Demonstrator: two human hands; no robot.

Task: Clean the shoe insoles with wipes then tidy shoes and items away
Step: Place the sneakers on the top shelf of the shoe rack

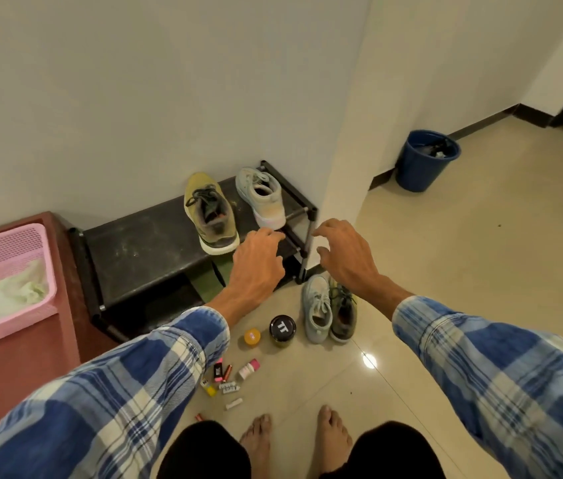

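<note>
An olive-yellow sneaker point(210, 212) and a pale grey-white sneaker point(263, 197) stand side by side on the top of a black shoe rack point(142, 250). Their two partners, a light grey sneaker point(316, 309) and a dark olive sneaker point(342, 312), lie on the floor by the rack's right leg. My left hand point(257, 261) hovers just in front of the shoes on the rack with loosely curved fingers, holding nothing. My right hand point(345, 252) hovers beyond the rack's right corner, fingers spread and curved, also empty.
On the tiled floor lie a black-lidded jar point(282, 330), a yellow tin point(252, 337) and several small tubes and bottles point(230, 378). A pink basket point(36, 236) with used wipes sits on a reddish stool at left. A blue bin point(423, 160) stands by the wall. My bare feet are below.
</note>
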